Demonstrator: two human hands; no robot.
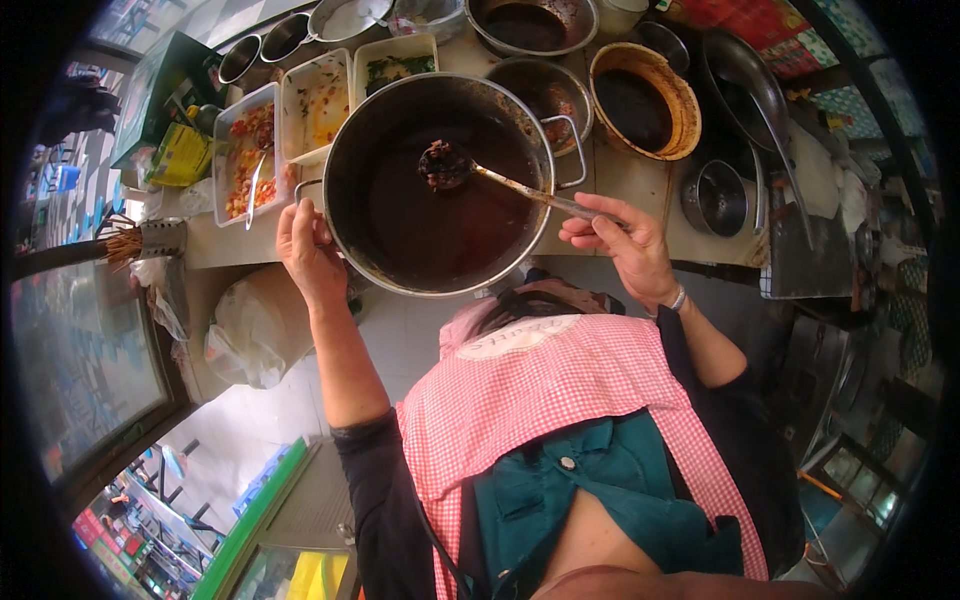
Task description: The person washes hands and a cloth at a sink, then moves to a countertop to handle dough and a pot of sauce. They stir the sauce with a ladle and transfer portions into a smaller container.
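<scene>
A large metal stockpot (439, 286) with dark brown liquid in it is in front of me, tilted so that its mouth faces my view. My left hand (309, 244) is closed on the wire handle at its left side. In my right hand (626, 238) is the handle of a long metal ladle (517, 187). The ladle's bowl is over the liquid and holds dark, chunky bits. The pot's right handle (583, 154) is not held; it stands just above my right hand.
Behind the pot are plastic tubs of chopped red food (247, 154) and greens (397, 64). A stained pot of dark liquid (694, 112), a wok (780, 90) with a long-handled utensil and a small metal pot (712, 199) stand at the right. A chopstick holder (163, 238) is at the left edge.
</scene>
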